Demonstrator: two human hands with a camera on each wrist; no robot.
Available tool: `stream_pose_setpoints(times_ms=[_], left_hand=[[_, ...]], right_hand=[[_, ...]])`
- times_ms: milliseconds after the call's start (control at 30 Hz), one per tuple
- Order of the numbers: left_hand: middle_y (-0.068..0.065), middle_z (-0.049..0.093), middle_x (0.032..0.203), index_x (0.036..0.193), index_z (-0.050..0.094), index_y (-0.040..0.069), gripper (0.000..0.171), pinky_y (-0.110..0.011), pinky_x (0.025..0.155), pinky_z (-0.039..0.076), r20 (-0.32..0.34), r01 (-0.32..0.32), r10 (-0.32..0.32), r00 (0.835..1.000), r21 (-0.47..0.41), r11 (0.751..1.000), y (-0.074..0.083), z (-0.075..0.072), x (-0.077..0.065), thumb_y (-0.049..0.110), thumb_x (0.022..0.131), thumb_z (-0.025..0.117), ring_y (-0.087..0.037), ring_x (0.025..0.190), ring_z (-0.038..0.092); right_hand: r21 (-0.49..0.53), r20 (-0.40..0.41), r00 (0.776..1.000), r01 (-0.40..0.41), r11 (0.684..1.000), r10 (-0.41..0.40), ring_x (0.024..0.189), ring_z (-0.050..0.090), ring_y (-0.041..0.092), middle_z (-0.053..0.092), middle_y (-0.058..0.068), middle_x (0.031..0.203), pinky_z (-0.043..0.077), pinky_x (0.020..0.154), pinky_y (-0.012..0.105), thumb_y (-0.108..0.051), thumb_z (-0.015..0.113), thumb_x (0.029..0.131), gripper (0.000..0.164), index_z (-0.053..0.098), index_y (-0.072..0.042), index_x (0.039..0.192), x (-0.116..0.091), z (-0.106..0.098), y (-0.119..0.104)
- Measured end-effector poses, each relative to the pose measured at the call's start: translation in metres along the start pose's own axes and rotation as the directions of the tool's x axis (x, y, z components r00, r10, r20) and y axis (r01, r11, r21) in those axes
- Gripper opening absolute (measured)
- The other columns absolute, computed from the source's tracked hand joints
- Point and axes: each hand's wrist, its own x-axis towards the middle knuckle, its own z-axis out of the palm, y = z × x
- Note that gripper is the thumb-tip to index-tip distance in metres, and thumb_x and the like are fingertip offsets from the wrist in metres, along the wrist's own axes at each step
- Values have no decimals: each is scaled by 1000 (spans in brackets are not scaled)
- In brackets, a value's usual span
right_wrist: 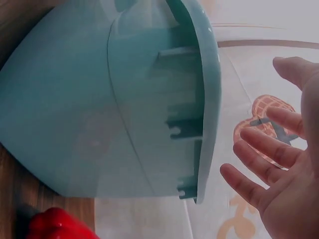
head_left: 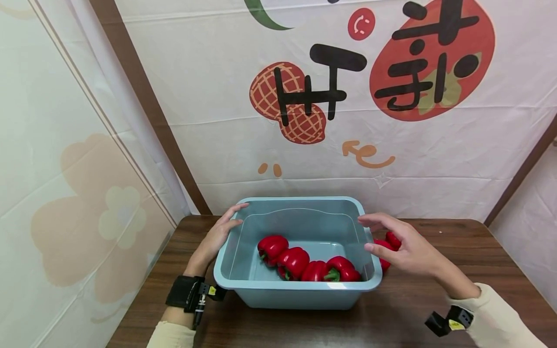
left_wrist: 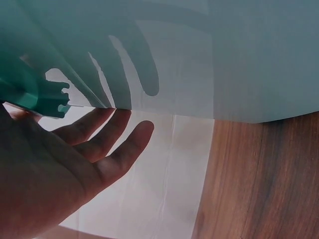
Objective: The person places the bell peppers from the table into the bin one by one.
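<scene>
A light blue plastic basin (head_left: 300, 296) stands on the table with several red bell peppers (head_left: 293, 262) inside, lying along its left and front side. My left hand (head_left: 214, 240) is at the basin's left rim, fingers extended; in the left wrist view its fingers (left_wrist: 130, 144) lie against or very near the outer wall. Beyond the right rim, my right hand (head_left: 406, 245) hovers with fingers spread and nothing in them. The right wrist view shows a gap between that hand (right_wrist: 284, 164) and the rim. More red bell peppers (head_left: 392, 240) sit right of the basin, partly hidden behind the right hand.
The brown wood-grain table (head_left: 461, 251) carries everything. A printed white cloth (head_left: 209, 96) hangs behind the table, and another hanging cloth (head_left: 87, 203) stands along the left side. Each wrist bears a black camera mount.
</scene>
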Motion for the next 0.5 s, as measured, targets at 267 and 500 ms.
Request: stream_pose_setpoints(times_ms=[267,500], left_hand=[[-9,24,158,151,36,26,45,-58,88,51,3,-4,4,1000,0,1000,-1,1,2,25,106,37,-47,126,43],[-9,24,158,151,37,25,45,-57,90,50,1,-8,8,1000,8,1000,0,0,2,24,106,37,-46,127,41]], right_hand=[[24,-26,1000,-12,1000,13,107,63,12,61,6,130,57,78,28,-7,76,85,59,54,-18,138,-11,-9,5],[22,-63,997,-41,999,43,107,59,6,59,0,130,58,74,26,-3,72,86,56,53,-14,139,-19,-14,12]])
